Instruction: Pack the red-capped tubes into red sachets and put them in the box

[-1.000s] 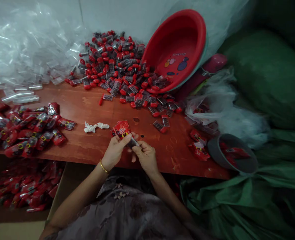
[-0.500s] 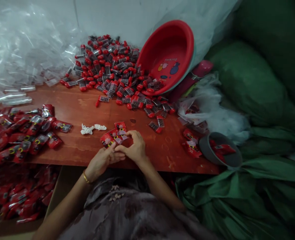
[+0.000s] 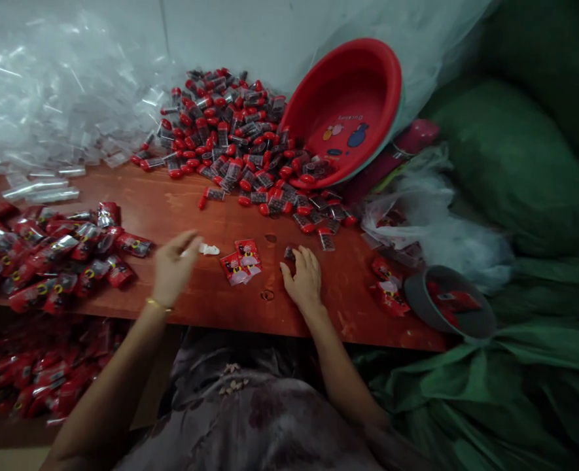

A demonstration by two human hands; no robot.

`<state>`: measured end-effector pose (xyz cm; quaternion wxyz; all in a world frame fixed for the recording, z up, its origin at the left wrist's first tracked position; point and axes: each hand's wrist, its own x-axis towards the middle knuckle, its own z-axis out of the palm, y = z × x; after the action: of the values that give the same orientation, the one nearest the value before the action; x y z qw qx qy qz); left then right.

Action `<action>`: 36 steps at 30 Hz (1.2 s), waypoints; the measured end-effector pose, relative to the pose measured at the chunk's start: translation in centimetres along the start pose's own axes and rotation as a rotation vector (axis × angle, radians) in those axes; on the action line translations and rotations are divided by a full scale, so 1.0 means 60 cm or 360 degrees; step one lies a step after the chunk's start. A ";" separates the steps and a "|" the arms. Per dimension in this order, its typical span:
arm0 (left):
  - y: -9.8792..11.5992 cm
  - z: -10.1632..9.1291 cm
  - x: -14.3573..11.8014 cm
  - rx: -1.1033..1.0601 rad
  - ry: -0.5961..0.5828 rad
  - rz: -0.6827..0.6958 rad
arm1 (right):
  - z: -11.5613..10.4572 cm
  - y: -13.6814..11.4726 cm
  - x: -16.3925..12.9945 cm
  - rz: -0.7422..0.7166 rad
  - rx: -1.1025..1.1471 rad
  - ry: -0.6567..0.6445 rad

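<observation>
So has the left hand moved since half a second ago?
Yes. The left hand has swung left, away from the red packets in front of the person, toward the pile of filled packets. It now hangs open above the table, near the white scrap.

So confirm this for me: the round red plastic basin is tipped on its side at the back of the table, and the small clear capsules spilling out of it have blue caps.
Not quite. The round red plastic basin is tipped at the back of the reddish wooden table, but the small clear capsules spilling from it have red caps, not blue, as the head view shows.
</observation>
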<state>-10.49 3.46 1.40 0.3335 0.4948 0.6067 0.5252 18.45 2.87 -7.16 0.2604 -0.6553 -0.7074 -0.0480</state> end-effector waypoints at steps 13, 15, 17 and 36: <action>-0.058 0.164 -0.010 0.1362 -0.0608 0.0616 | -0.007 -0.001 0.002 0.0033 0.0104 0.0150; -0.053 0.165 -0.017 0.1303 -0.0508 0.0612 | -0.021 -0.009 -0.001 0.0017 0.0158 0.0220; -0.040 0.164 -0.026 0.1245 -0.0404 0.0615 | -0.039 -0.025 -0.003 -0.0011 0.0320 0.0262; 0.045 0.158 -0.096 -0.1096 -0.0414 -0.1166 | -0.057 -0.132 -0.006 0.0174 0.1028 0.0069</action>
<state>0.60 0.77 1.21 0.7117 0.1727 0.4856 0.4773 11.96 0.06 -2.24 0.4719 -0.5747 -0.6442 0.1790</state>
